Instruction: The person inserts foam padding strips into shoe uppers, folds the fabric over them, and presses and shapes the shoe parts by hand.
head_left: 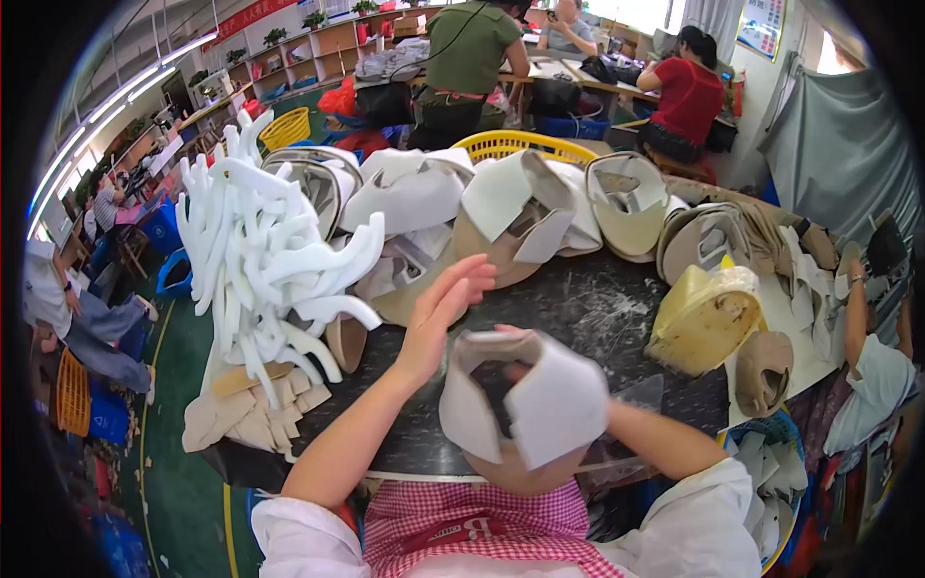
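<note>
My right hand [517, 371] is pushed inside a shoe upper [561, 400], white above and tan below. The piece hangs over the table's near edge, and most of that hand is hidden by it. To its upper left, my left hand [445, 306] is raised with fingers stretched out and nothing in it. Behind that hand stands a row of similar shoe uppers [493, 197]. A heap of white foam strips [275, 231] lies at the left of the dark table [578, 303].
A glue-smeared yellow container [708, 318] stands at the right, with a brown upper [764, 371] beside it. Tan flat pieces [255, 409] lie at the near left. A basket of grey-white pieces [771, 472] is low at the right. Co-workers sit beyond the table.
</note>
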Demonstrator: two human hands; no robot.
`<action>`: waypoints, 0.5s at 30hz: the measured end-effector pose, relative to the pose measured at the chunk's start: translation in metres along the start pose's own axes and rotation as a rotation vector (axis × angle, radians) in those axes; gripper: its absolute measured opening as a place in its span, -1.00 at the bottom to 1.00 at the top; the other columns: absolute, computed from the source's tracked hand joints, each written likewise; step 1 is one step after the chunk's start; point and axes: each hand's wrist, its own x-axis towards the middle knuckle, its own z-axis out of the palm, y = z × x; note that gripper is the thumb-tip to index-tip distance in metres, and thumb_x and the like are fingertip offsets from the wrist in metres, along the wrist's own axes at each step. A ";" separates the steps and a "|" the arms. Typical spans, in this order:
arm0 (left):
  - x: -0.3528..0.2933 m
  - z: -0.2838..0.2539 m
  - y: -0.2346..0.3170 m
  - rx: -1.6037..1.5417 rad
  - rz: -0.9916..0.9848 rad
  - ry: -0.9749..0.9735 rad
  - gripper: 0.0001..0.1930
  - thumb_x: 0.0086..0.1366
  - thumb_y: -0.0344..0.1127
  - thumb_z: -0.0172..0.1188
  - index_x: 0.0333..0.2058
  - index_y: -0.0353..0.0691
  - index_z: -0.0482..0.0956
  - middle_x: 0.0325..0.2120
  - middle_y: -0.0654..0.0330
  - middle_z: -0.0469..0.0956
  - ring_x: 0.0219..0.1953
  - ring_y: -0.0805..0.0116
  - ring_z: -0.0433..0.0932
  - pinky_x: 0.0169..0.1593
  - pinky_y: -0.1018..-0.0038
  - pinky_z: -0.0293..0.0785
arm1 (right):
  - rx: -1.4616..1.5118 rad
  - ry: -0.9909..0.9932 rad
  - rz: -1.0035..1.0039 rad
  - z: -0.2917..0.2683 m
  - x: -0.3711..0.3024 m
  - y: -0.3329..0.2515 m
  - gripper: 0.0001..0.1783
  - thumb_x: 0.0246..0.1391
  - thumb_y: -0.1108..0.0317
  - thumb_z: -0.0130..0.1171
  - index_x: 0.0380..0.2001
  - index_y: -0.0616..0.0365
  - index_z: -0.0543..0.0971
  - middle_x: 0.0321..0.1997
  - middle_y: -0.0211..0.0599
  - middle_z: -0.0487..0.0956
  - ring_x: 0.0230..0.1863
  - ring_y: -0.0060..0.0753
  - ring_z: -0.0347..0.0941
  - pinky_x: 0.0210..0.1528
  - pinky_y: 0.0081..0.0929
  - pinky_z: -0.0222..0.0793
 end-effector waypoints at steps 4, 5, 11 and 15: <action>-0.060 0.017 -0.009 0.180 -0.053 0.063 -0.50 0.33 -0.25 -0.01 0.20 -0.27 0.24 0.16 0.10 0.30 0.19 0.25 0.28 0.24 0.37 0.13 | -0.075 0.112 0.087 -0.026 -0.015 0.011 -0.64 -0.02 0.57 0.06 -0.08 0.23 0.49 0.08 -0.02 0.39 0.08 0.01 0.35 0.11 -0.25 0.30; -0.067 0.016 -0.009 0.267 -0.010 0.048 -0.50 0.31 -0.26 0.01 0.19 -0.28 0.25 0.15 0.08 0.31 0.19 0.24 0.29 0.24 0.38 0.14 | -0.017 0.243 0.100 -0.036 -0.011 0.010 -0.68 0.05 0.59 0.03 -0.07 0.27 0.47 -0.01 -0.10 0.42 -0.07 -0.15 0.46 -0.04 -0.38 0.39; -0.071 0.020 -0.021 0.334 -0.036 0.138 -0.61 0.27 -0.35 0.07 0.07 -0.30 0.39 0.07 0.00 0.39 0.13 0.11 0.37 0.19 0.34 0.23 | 0.159 0.104 0.150 -0.065 -0.011 -0.098 -0.89 0.05 0.48 0.16 -0.32 0.23 0.50 -0.32 -0.28 0.44 -0.35 -0.45 0.49 -0.28 -0.57 0.39; -0.073 0.021 -0.019 0.153 -0.157 0.120 -0.68 0.36 -0.32 -0.01 0.04 -0.28 0.43 -0.08 0.12 0.54 -0.08 0.39 0.50 0.01 0.48 0.39 | 0.174 -0.010 0.132 -0.034 -0.065 -0.111 -0.89 -0.04 0.47 0.24 -0.44 0.15 0.49 -0.45 -0.31 0.44 -0.41 -0.34 0.47 -0.34 -0.45 0.39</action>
